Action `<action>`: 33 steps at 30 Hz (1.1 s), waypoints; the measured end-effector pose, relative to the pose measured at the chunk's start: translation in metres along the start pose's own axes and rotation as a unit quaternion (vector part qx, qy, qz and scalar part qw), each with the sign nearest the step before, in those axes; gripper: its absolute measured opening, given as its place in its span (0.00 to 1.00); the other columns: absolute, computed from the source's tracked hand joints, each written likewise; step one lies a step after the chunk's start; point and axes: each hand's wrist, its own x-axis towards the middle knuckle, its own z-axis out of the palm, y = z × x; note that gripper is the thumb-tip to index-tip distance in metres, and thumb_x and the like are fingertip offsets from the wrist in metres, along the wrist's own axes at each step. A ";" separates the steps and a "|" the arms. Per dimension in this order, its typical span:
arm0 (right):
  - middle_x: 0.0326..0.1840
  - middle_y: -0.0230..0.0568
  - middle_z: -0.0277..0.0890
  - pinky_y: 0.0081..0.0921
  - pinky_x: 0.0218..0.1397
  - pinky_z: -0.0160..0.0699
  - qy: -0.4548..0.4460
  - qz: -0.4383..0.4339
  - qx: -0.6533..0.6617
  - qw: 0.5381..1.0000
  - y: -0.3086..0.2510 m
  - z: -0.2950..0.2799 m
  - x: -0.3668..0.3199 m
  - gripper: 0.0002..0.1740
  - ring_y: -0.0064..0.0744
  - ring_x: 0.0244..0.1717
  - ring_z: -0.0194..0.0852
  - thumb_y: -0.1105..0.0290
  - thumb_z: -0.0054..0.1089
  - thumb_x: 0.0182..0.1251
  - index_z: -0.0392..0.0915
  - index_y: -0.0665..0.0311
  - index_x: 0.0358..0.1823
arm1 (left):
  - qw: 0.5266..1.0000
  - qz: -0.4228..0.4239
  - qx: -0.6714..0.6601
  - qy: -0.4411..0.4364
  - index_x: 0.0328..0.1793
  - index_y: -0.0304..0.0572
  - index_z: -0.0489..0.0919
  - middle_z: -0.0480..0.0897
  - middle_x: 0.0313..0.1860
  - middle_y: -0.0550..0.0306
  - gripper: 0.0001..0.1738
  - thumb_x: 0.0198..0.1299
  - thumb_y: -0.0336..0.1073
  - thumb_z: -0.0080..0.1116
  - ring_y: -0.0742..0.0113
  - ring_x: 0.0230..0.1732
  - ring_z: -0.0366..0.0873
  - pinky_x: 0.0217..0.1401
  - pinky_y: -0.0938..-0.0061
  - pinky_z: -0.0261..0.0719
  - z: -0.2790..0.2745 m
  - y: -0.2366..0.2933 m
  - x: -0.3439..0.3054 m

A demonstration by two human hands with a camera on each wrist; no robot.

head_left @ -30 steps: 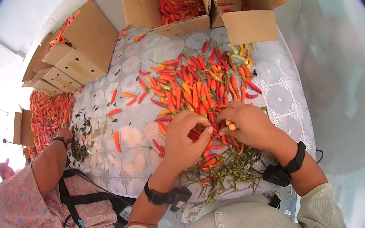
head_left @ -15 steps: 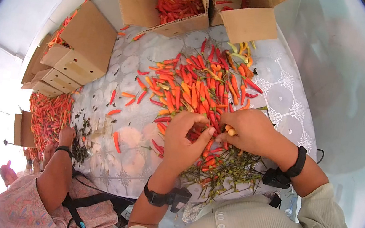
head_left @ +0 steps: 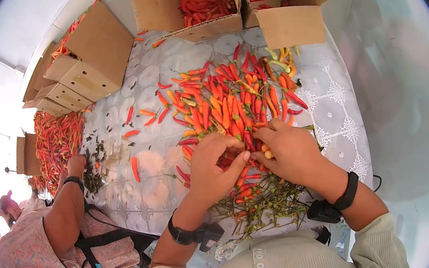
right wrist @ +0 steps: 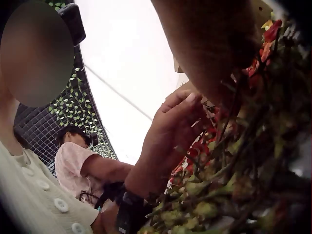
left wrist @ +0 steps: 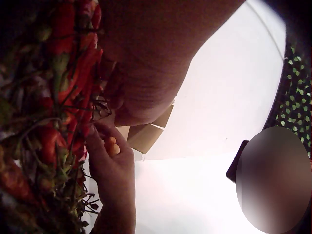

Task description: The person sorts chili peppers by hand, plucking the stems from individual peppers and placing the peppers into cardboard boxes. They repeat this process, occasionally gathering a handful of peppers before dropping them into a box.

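Both hands meet at the near side of a loose pile of red and orange chili peppers (head_left: 229, 103). My right hand (head_left: 291, 149) has curled fingers, and pale orange chili peppers (left wrist: 112, 146) stick out from its grip in the left wrist view. Beside it, my left hand (head_left: 216, 161) bends its fingers and thumb over red chilies, fingertips close to the right hand's. Whether the left hand pinches one I cannot tell, as the fingertips are partly hidden. Below both hands lies a heap of green stems (head_left: 264, 205), large in the right wrist view (right wrist: 209, 190).
Two open cardboard boxes stand at the back, the left box (head_left: 156, 1) holding red chilies. More boxes (head_left: 102, 43) and a big chili heap (head_left: 56, 145) are at the left, where another person's arm (head_left: 66, 212) reaches in. Stray chilies (head_left: 135, 168) dot the patterned tablecloth (head_left: 152, 196).
My hands stay nearly in place, with only small finger shifts at the fingertips. The other person's arm at the left has shifted. The boxes and pile sit slightly further left in view.
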 end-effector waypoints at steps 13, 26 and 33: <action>0.36 0.41 0.77 0.39 0.36 0.77 0.148 -0.125 0.184 0.964 -0.004 0.001 0.005 0.13 0.48 0.36 0.78 0.76 0.64 0.51 0.76 0.59 0.40 | 0.998 0.036 0.045 0.024 0.42 0.38 0.81 0.79 0.37 0.54 0.17 0.50 0.38 0.72 0.55 0.44 0.75 0.47 0.63 0.72 -0.003 0.002 0.003; 0.37 0.36 0.78 0.35 0.32 0.78 0.117 -0.159 0.138 0.971 -0.005 -0.003 0.002 0.15 0.43 0.34 0.80 0.72 0.65 0.53 0.77 0.56 0.43 | 0.998 0.050 -0.011 -0.028 0.38 0.37 0.81 0.80 0.36 0.52 0.11 0.56 0.37 0.66 0.53 0.39 0.74 0.43 0.63 0.70 -0.003 -0.005 -0.002; 0.31 0.35 0.76 0.37 0.29 0.76 0.097 -0.148 0.071 0.982 -0.003 -0.005 0.000 0.11 0.41 0.30 0.79 0.68 0.66 0.54 0.77 0.55 0.39 | 0.998 0.051 0.010 -0.030 0.37 0.39 0.81 0.80 0.33 0.54 0.08 0.57 0.35 0.65 0.55 0.36 0.74 0.40 0.64 0.70 -0.002 -0.005 -0.001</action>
